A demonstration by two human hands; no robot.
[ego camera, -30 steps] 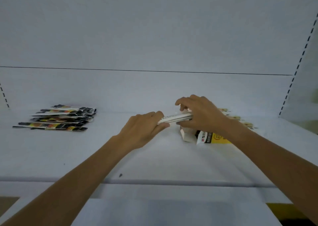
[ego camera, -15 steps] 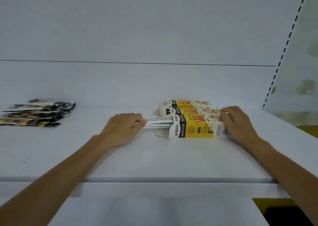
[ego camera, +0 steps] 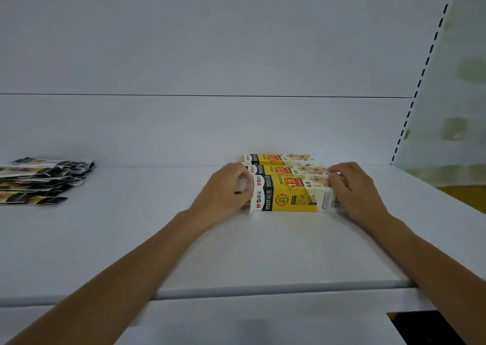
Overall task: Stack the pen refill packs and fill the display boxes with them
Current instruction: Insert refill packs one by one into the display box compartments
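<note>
Head view: three yellow-and-white cardboard display boxes lie on their sides in a row on the white shelf (ego camera: 263,252), front one (ego camera: 294,196) nearest, second (ego camera: 284,170) and third (ego camera: 276,158) behind it, touching or nearly so. Left hand (ego camera: 226,192) is pressed against the front box's left, open end, fingers curled around something pale there, probably refill packs or the box flap going in; too blurred to say which. Left grip: clenched, contents unclear. Right hand (ego camera: 352,187) braces the opposite end, fingers bent over the right edges of the front and second boxes, grasping them to hold against the push. Loose pile of black-and-yellow flat plastic pen refill packs (ego camera: 42,180) sits well apart at far left of the shelf, roughly stacked, edges uneven.

Progress, as judged: front box is being loaded or closed now; whether the two boxes behind are full cannot be seen, their open ends are hidden. The far-left pile is sizeable, so plenty of packs are left to square up and insert. Task looks partway through, not near done.
</note>
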